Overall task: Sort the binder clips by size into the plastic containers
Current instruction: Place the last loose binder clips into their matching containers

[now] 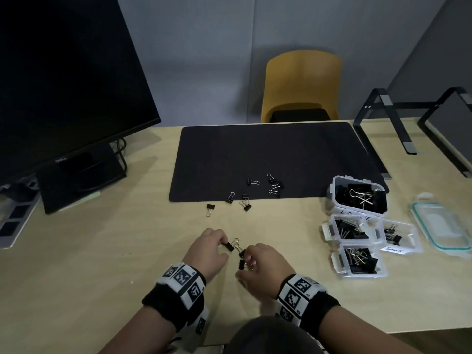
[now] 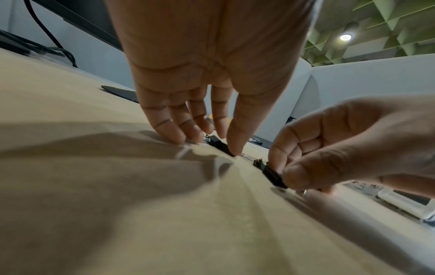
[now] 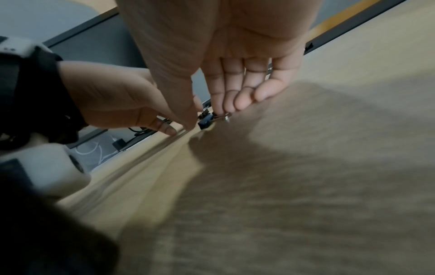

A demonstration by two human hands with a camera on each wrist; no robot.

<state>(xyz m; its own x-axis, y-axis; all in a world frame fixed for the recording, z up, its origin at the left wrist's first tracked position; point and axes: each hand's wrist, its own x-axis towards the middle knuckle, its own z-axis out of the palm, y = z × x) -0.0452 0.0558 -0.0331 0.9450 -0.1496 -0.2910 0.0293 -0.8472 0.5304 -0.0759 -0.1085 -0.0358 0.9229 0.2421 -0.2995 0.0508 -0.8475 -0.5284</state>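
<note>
A: In the head view, how do your clips look?

B: Small black binder clips with wire handles. Your left hand (image 1: 208,247) pinches one clip (image 1: 228,247) by its black body, just above the desk (image 1: 102,264). Your right hand (image 1: 265,267) has curled fingers round a second clip (image 1: 242,264), with a third clip (image 1: 241,251) between your hands. More loose clips (image 1: 274,186) lie on the black mat (image 1: 268,149), and the plastic containers (image 1: 357,226) sit to your right, already holding clips.

A: And your left wrist view?

B: Your left fingers (image 2: 174,130) reach down nearly straight, thumb and forefinger tips closing on the clip's black body (image 2: 220,146) at the desk surface. Your right hand (image 2: 341,148) is curled, gripping its clip (image 2: 274,175).

A: Your right wrist view?

B: Your right thumb and fingertips (image 3: 220,104) pinch a clip (image 3: 206,121); the other fingers stay loosely extended. Your left hand (image 3: 117,104) is just beside it.
</note>
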